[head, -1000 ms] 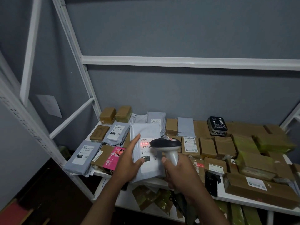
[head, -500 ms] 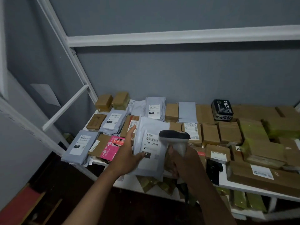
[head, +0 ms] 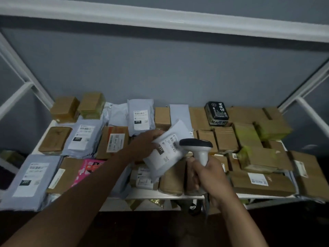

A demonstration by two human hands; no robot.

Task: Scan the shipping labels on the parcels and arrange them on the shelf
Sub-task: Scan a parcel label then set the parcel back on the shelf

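My left hand [head: 145, 142] grips a white mailer parcel [head: 165, 154] by its left edge and holds it tilted over the middle of the shelf, label up with "231" printed on it. My right hand [head: 208, 173] is wrapped round the handle of a white barcode scanner [head: 196, 146] with a dark head, just right of the parcel and partly over its corner. The white shelf [head: 178, 196] below is covered with brown boxes and grey mailer bags.
Grey mailers [head: 26, 179] lie at the front left, a pink packet [head: 89, 168] beside them. A black box [head: 216, 112] sits at the back. Brown boxes [head: 261, 180] fill the right side. White frame posts [head: 25, 73] rise at both ends, a crossbar [head: 160, 16] overhead.
My left hand has carried the white parcel forward and up over the shelf, turning it askew. The scanner stays beside it. The view has tipped down and moved closer.
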